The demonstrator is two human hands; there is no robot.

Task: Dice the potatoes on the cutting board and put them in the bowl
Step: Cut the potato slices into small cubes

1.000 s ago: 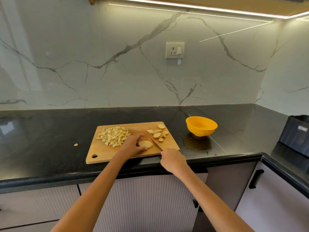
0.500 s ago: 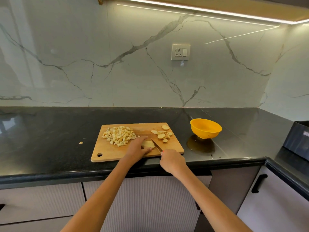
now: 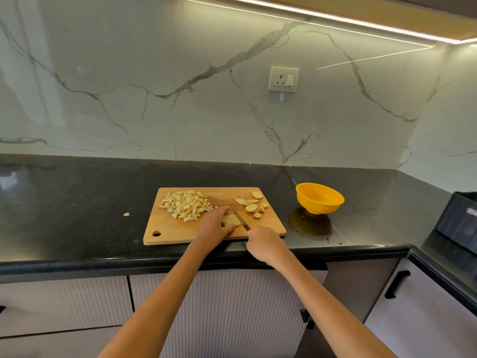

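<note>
A wooden cutting board [image 3: 180,231] lies on the black counter. A heap of diced potato [image 3: 187,205] sits on its far left part, and several round potato slices [image 3: 251,204] lie at its far right. My left hand [image 3: 215,224] holds a potato piece [image 3: 230,219] down on the board's near middle. My right hand [image 3: 263,244] grips the handle of a knife [image 3: 241,220], whose blade lies against the right side of that piece. An orange bowl [image 3: 319,201] stands on the counter to the right of the board; it looks empty.
One stray potato bit [image 3: 126,214] lies on the counter [image 3: 77,202] left of the board. A dark box [image 3: 458,223] sits at the right edge on the side counter. A marble wall with a socket [image 3: 283,78] rises behind. Cabinet doors hang below the counter's front edge.
The knife blade has shifted slightly further onto the potato piece under my left hand. Both hands stay in about the same place on the board; the camera view has drifted a little.
</note>
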